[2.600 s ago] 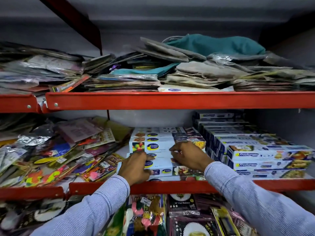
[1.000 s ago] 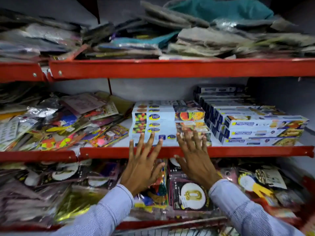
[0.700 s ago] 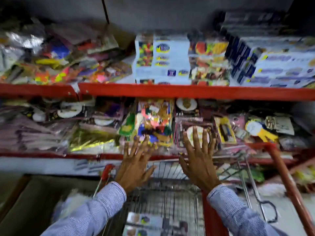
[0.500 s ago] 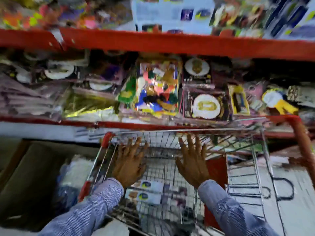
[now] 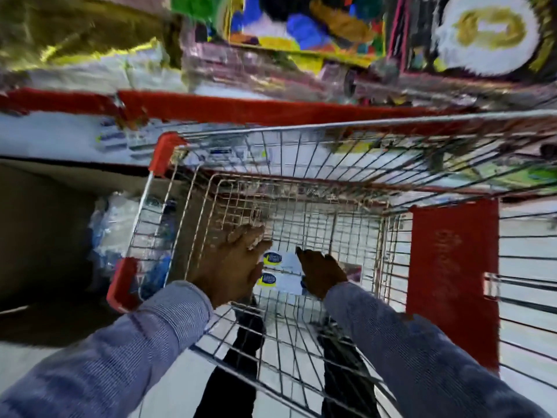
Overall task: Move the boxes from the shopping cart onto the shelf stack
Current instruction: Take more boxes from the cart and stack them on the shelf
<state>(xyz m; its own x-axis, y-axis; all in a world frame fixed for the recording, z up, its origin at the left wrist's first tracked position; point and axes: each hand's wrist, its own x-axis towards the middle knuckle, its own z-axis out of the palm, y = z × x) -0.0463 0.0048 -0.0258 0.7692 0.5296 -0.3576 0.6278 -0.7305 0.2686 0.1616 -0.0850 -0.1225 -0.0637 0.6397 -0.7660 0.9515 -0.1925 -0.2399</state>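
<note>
Two long white boxes with blue-and-yellow logos lie side by side on the floor of the wire shopping cart. My left hand is down inside the cart at the boxes' left end, fingers extended and covering that end. My right hand rests over their right part, fingers curled down. The frame is blurred, so whether either hand grips a box does not show. The shelf stack of boxes is out of view.
The red edge of the lowest shelf runs above the cart, with packaged party goods on it. A red panel hangs on the cart's right side. A plastic-wrapped bundle lies on the floor left of the cart.
My view has swung down from the shelf to the cart. Both hands left the stacked boxes and have dropped into the cart onto the two boxes there.
</note>
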